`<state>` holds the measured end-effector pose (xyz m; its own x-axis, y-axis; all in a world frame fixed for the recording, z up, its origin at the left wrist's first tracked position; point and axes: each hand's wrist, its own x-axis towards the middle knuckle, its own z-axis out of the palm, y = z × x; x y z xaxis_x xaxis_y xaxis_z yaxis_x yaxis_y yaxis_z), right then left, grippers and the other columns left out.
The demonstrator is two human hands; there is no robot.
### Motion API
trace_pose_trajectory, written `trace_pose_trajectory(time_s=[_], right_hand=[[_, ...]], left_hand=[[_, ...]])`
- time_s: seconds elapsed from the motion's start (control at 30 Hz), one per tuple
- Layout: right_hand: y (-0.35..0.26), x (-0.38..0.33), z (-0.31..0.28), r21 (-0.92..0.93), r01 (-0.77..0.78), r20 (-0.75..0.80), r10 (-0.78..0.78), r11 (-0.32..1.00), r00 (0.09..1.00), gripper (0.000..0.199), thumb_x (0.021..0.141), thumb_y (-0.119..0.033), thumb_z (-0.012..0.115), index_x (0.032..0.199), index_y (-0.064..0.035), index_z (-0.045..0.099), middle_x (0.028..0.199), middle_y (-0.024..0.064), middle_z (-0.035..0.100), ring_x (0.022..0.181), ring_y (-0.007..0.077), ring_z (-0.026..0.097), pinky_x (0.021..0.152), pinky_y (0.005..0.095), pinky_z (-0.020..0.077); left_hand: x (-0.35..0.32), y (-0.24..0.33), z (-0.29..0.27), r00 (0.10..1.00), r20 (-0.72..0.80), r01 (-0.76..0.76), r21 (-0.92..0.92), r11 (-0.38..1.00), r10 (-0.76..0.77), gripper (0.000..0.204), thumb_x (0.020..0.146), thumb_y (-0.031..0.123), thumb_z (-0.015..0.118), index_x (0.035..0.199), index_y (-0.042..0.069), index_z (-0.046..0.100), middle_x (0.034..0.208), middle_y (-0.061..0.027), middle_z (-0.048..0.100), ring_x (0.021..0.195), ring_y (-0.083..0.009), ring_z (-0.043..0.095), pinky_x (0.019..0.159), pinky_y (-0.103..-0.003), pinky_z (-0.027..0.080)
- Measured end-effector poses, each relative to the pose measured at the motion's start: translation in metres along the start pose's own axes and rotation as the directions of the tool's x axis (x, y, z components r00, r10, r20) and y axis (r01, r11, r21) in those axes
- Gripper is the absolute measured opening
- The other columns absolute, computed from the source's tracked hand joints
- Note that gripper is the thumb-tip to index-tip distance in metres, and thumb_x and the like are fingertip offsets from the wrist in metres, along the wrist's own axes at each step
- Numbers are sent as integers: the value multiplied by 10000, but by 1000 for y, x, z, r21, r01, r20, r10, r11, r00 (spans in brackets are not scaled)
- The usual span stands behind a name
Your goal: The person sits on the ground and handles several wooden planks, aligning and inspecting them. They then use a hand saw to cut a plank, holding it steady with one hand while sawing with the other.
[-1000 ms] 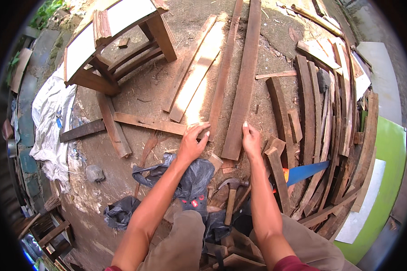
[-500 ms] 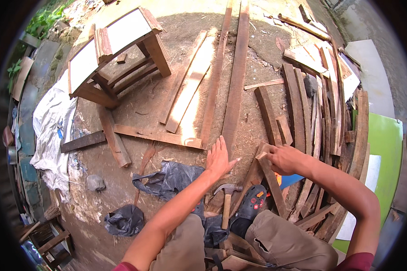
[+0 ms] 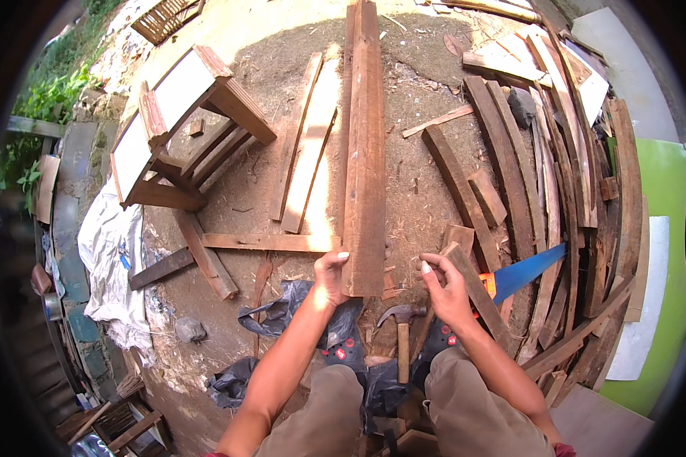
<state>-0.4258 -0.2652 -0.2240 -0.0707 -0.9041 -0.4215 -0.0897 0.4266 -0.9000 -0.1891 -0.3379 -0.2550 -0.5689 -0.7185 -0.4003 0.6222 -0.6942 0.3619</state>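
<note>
My left hand (image 3: 330, 282) grips the near end of a long brown wooden plank (image 3: 366, 160) by its left edge, the thumb along the side and the other fingers partly hidden. The plank stretches away from me, its near end raised off the ground. To its right, apart from it, my right hand (image 3: 447, 293) is closed with thumb and fingers curled together; what they hold, if anything, is too small to make out. A claw hammer (image 3: 403, 346) with a wooden handle stands between my feet. Beside my right hand lies a handsaw (image 3: 532, 271) with a blue blade and orange handle.
A small wooden table frame (image 3: 240, 110) with white panels lies at the far left. Several planks and offcuts (image 3: 503, 167) are piled on the right, beside a green board (image 3: 663, 228). Black plastic (image 3: 282, 308) lies near my left forearm, and a white sack (image 3: 114, 259) farther left.
My left hand has taken hold of the long plank and its near end has come up toward me. My right hand has left the wood piece at right and moved nearer, uncovering the saw.
</note>
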Motion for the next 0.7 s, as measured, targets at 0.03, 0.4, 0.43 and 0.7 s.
trace_pose_trajectory(time_s=[0.03, 0.4, 0.43, 0.7], right_hand=[[-10, 1, -3, -7, 14, 28, -14, 1000, 1000, 325, 1044, -198, 605, 1284, 21, 602, 1073, 58, 670, 940, 115, 640, 836, 272, 521], [-15, 22, -18, 35, -117, 112, 113, 992, 987, 344, 1060, -259, 583, 1268, 13, 612, 1124, 85, 684, 1004, 148, 654, 837, 295, 525], [-16, 25, -15, 45, -140, 110, 135, 989, 985, 363, 1060, -270, 585, 1283, 15, 605, 1137, 88, 680, 1022, 153, 649, 851, 301, 523], [-15, 51, 13, 98, -83, 62, 77, 992, 995, 644, 1023, -365, 643, 1434, 91, 452, 1326, 223, 601, 1252, 261, 579, 1053, 370, 452]], left_hand=[[-2, 1, 1, 999, 38, -17, -92, 996, 21, 911, 729, 360, 690, 1494, -35, 393, 1318, -218, 596, 1190, -322, 624, 1011, -464, 529], [8, -32, 4, 998, -32, 50, -301, 952, -62, 948, 986, 755, 317, 1581, 17, 291, 1393, -247, 540, 931, -243, 663, 781, -377, 579], [10, -33, 6, 998, -23, 53, -303, 952, -63, 937, 992, 748, 309, 1579, 19, 296, 1410, -254, 531, 924, -247, 669, 779, -377, 585], [16, -41, 10, 998, -6, 54, -244, 968, -58, 832, 1026, 685, 308, 1545, 38, 379, 1422, -231, 560, 949, -241, 688, 818, -377, 607]])
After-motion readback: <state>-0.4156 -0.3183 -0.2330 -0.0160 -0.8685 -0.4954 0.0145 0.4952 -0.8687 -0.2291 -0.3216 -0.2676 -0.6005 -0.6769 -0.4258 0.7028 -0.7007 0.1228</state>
